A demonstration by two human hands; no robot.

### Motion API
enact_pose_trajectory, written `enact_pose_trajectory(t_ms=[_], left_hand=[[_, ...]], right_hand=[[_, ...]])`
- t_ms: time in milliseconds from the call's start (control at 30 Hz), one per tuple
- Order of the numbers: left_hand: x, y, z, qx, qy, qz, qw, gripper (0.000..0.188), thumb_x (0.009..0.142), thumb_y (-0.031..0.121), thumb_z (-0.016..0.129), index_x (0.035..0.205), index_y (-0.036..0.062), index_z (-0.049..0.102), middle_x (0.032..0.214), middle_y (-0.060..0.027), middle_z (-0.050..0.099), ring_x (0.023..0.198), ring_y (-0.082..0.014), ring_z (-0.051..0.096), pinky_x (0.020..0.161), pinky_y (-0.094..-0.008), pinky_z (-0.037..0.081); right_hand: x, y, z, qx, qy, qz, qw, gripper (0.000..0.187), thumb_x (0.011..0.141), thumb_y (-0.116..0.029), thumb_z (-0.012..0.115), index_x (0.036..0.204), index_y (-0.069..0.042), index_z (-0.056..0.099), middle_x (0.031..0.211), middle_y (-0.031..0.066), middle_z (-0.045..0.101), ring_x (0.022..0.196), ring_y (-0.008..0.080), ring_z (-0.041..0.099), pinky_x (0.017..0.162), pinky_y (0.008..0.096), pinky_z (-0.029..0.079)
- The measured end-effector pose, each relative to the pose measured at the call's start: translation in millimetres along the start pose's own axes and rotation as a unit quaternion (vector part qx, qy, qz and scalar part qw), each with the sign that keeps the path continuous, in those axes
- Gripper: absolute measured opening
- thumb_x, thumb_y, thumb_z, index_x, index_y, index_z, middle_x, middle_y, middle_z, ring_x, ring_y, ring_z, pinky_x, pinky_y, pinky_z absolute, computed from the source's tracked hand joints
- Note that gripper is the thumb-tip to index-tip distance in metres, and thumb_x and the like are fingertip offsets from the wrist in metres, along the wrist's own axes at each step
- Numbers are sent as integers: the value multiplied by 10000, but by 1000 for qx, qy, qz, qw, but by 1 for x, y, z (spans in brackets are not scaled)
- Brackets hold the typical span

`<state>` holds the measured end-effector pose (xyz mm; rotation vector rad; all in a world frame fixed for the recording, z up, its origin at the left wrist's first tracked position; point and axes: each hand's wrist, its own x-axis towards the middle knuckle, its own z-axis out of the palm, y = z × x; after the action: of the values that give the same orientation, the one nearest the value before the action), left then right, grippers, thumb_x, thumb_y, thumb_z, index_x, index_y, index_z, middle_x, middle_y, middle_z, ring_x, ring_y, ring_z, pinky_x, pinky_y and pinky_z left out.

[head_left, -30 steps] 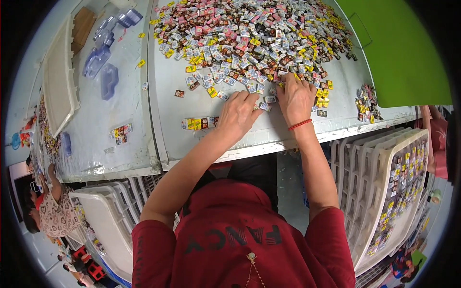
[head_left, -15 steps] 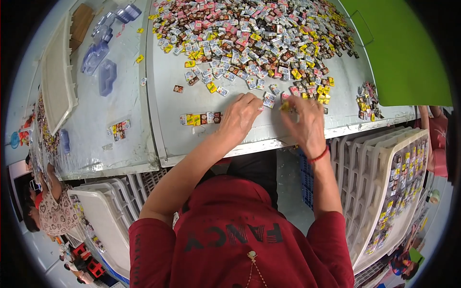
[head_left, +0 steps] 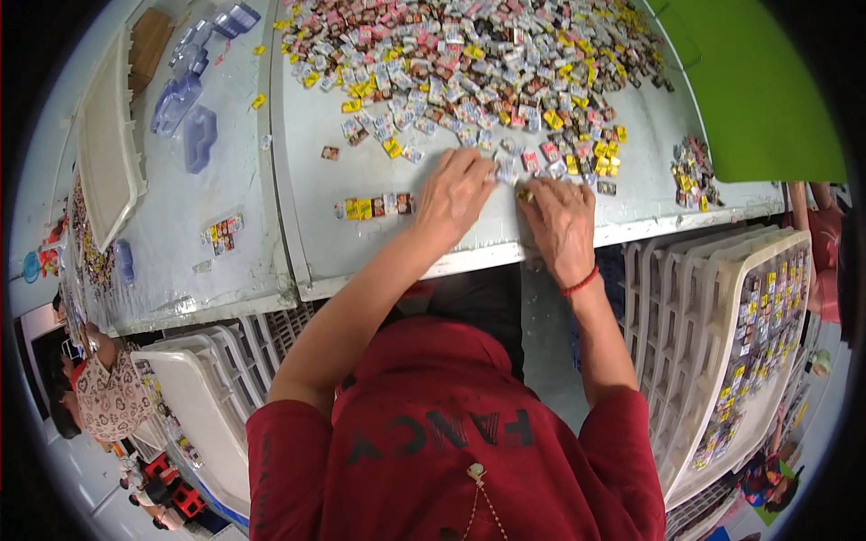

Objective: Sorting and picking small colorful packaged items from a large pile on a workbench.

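My left hand (head_left: 454, 200) is over the table near its front edge, fingers curled together. Whatever lies under its fingertips is hidden. Close by, my right hand (head_left: 561, 219) is closed in a pinch on a small yellow box-shaped piece (head_left: 524, 194), partly covered by the fingers. A white-and-blue piece (head_left: 503, 169) lies between the two hands. Left of my left hand, several pieces sit side by side in a short row (head_left: 372, 206), yellow, white and brown. Beyond both hands spreads a large heap of such pieces (head_left: 469, 81) in white, yellow, brown and pink.
Clear plastic trays (head_left: 200, 140) and a small cluster of pieces (head_left: 222, 234) lie on the left table. A smaller pile (head_left: 693, 176) is at the right, beside a green panel (head_left: 767, 99). Stacked white trays (head_left: 713, 334) stand below the table edge. Other people are in the background.
My right hand has come in toward the left hand and lowered to the table with the yellow piece at its fingertips. My left hand has shifted slightly. The view has moved a little.
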<state>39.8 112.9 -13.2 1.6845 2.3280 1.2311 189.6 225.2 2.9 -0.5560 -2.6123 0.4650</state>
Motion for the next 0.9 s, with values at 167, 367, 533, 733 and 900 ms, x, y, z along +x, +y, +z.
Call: enact_pose_trajectory(t_ms=[167, 367, 533, 733, 900], left_hand=[[-3, -4, -2, -28, 2, 11, 1000, 155, 746, -17, 669, 890, 13, 621, 956, -105, 588, 911, -316, 562, 809, -398, 473], [-16, 9, -4, -44, 29, 4, 999, 202, 734, -40, 679, 915, 12, 606, 984, -121, 579, 853, -307, 592, 733, -381, 503], [-9, 20, 14, -85, 19, -58, 995, 313, 736, -27, 700, 1012, 20, 561, 1028, -140, 555, 866, -306, 599, 738, -389, 508], [2, 18, 27, -28, 80, -36, 996, 394, 710, 76, 765, 1032, 20, 545, 1025, -138, 583, 946, -338, 576, 787, -395, 486], [7, 15, 33, 11, 60, 12, 998, 255, 742, 57, 687, 965, -11, 583, 970, -152, 606, 954, -336, 559, 837, -401, 477]], right_hand=[[0, 13, -11, 42, 21, 0, 999, 235, 798, -124, 712, 1024, -93, 656, 998, 66, 670, 947, 253, 615, 915, 425, 397], [-18, 21, -20, 45, 12, 43, 998, 209, 813, -127, 707, 1006, -76, 643, 1007, 58, 668, 949, 242, 616, 933, 402, 384], [-24, 14, -15, 47, 31, 55, 997, 206, 815, -117, 703, 1001, -58, 636, 995, 69, 660, 928, 252, 602, 932, 398, 380], [-22, 13, -12, 43, 47, 44, 997, 194, 783, -117, 713, 956, -60, 646, 970, 75, 671, 887, 251, 607, 879, 387, 400], [-20, 13, -10, 33, 63, 8, 997, 179, 800, -100, 703, 956, -57, 625, 928, 85, 659, 836, 261, 596, 844, 377, 417]])
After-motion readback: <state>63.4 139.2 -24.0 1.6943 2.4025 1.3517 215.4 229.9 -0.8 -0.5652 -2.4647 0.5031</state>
